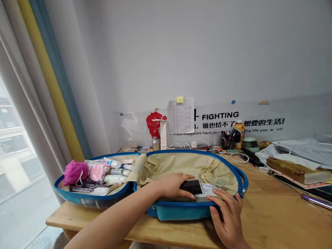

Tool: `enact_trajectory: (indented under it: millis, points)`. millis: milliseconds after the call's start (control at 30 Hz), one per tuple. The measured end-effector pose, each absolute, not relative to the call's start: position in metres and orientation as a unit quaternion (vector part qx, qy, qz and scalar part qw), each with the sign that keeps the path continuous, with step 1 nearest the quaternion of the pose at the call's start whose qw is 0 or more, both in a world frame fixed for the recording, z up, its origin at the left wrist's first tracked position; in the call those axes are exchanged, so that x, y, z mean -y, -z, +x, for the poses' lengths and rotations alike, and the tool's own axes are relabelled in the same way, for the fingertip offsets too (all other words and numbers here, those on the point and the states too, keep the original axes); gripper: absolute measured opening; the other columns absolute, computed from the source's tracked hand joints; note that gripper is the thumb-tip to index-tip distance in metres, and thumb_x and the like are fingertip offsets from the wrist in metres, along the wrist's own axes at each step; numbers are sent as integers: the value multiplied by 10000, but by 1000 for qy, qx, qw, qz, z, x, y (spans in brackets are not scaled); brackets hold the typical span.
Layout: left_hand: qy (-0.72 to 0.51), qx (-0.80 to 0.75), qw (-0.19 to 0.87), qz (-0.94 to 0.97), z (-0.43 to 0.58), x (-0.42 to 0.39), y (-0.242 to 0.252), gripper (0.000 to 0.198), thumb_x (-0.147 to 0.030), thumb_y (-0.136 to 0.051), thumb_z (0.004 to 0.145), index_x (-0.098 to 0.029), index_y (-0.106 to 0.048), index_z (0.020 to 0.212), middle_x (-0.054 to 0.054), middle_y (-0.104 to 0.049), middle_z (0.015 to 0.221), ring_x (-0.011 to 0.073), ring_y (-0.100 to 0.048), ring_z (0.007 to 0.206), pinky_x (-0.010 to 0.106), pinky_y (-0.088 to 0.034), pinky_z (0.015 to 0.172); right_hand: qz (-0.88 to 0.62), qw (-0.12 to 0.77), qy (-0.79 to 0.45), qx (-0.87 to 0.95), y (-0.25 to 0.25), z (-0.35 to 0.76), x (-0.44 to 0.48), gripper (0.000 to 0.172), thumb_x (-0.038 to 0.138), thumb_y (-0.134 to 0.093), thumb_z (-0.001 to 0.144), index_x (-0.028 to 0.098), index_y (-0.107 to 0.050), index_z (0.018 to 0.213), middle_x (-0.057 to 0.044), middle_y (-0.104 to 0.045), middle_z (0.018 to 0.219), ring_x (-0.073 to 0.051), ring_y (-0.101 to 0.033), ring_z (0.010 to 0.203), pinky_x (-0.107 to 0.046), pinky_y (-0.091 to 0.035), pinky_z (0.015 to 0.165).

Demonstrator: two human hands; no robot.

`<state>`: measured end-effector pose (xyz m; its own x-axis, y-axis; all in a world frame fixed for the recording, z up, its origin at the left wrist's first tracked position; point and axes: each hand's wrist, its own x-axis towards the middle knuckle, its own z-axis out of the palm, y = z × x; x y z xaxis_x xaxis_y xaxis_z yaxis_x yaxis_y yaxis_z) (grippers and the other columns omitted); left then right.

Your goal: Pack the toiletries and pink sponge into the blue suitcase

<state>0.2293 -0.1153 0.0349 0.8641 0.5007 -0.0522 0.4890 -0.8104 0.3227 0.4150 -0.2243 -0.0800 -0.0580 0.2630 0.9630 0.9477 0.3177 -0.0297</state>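
Blue-rimmed suitcase (186,213), open on the wooden desk (269,224), looks stiff-shelled, best held by its rim (185,205), while inside, the left hand (172,186) grasps a black case (192,186), probably light and smooth, and the right hand (229,214), loosely spread, rests over a white box (207,188).

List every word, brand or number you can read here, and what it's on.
"FIGHTING": wall banner.
"谁也给不了 … 想要的生活!": same banner, partly hidden.
"you don't work hard … the life you w nt!": same banner, partly hidden.
Too small or blurred: wall sheet, white-and-blue tube, white package in the open case, dark bottle.
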Motion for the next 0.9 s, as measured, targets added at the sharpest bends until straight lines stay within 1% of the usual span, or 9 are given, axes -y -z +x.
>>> enact_trajectory:
  millis: [100, 200, 300, 400, 500, 600, 733, 900]
  points:
    - [30, -247, 195, 949, 238, 115, -18, 742, -555, -599, 811, -234, -362, 1437, 120, -525, 1395, 280, -534, 1230, 383, -430, 1002, -473, 493, 347, 643, 80, 415, 225, 191, 242, -422, 902, 240, -578, 1011, -56, -611, 1049, -200, -565, 1069, -417, -210, 1102]
    - [62, -234, 205, 949, 239, 114, -12, 656, -532, -562, 836, -231, -427, 1403, 101, -577, 1348, 251, -585, 1164, 353, -454, 963, -481, 487, 345, 642, 83, 417, 225, 201, 255, -414, 902, 246, -578, 1017, -53, -618, 1049, -204, -570, 1066, -424, -212, 1102]
    - [67, -230, 198, 951, 235, 113, -12, 585, -548, -467, 884, -250, -463, 1387, 76, -608, 1312, 232, -600, 1137, 322, -459, 938, -488, 485, 337, 643, 85, 418, 224, 212, 269, -422, 895, 253, -589, 1026, -49, -625, 1063, -212, -575, 1073, -434, -216, 1100]
    - [65, -235, 174, 954, 231, 113, -13, 525, -537, -397, 916, -281, -506, 1361, 66, -622, 1288, 233, -596, 1132, 315, -450, 929, -485, 489, 333, 644, 86, 418, 224, 209, 263, -428, 893, 256, -592, 1023, -44, -627, 1058, -212, -573, 1077, -433, -220, 1094]
    - [65, -253, 140, 955, 231, 113, -12, 501, -543, -465, 880, -296, -574, 1302, 77, -651, 1216, 256, -608, 1083, 322, -454, 896, -478, 488, 338, 648, 84, 416, 224, 201, 253, -416, 905, 247, -582, 1019, -51, -616, 1054, -209, -562, 1081, -433, -211, 1096]
    - [62, -272, 111, 954, 233, 112, -10, 467, -522, -552, 836, -290, -635, 1232, 92, -659, 1172, 279, -596, 1086, 335, -449, 895, -469, 487, 347, 650, 81, 416, 224, 201, 244, -405, 914, 236, -575, 1019, -60, -608, 1049, -207, -547, 1089, -431, -198, 1103]
    - [62, -278, 102, 953, 235, 110, -10, 414, -448, -620, 807, -296, -657, 1191, 77, -676, 1122, 248, -639, 989, 307, -473, 820, -467, 489, 346, 650, 80, 416, 224, 197, 242, -410, 908, 236, -581, 1006, -55, -615, 1032, -204, -552, 1076, -423, -205, 1095]
    - [26, -298, 99, 949, 236, 116, -13, 421, -427, -701, 742, -256, -670, 1125, 45, -711, 987, 225, -666, 885, 274, -494, 720, -471, 490, 342, 649, 81, 417, 223, 210, 262, -409, 909, 245, -596, 1002, -46, -633, 1012, -210, -569, 1060, -432, -220, 1080]
